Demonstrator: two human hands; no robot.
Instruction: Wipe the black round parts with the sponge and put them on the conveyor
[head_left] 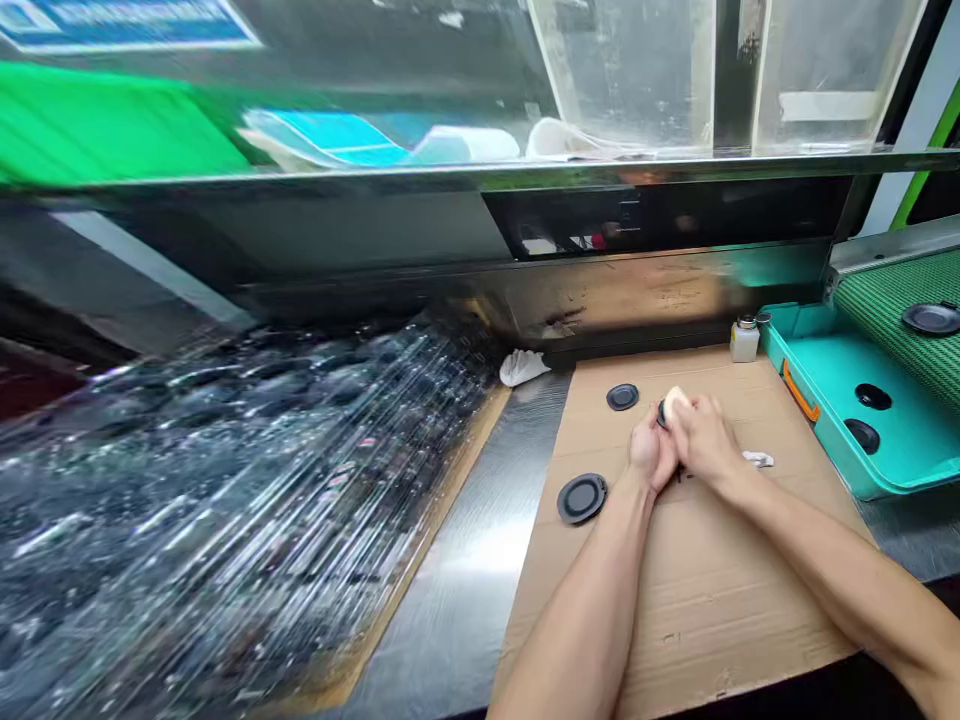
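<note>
Over the cardboard sheet (705,590), my left hand (651,452) is closed round a small black disc (662,414), which shows only in part. My right hand (703,436) pinches a cream-coloured pad (676,400) and presses it against that disc. Two dark round parts lie on the cardboard to the left of my hands: a smaller one (622,397) farther back and a larger one (582,499) nearer. A crumpled white scrap (758,459) is beside my right wrist.
A teal tray (829,440) with black discs stands at the right, below a green mesh belt (900,300) bearing another. A small bottle (745,340) stands by the tray. Plastic-wrapped goods (262,500) fill the left. A metal shelf edge (465,178) crosses above.
</note>
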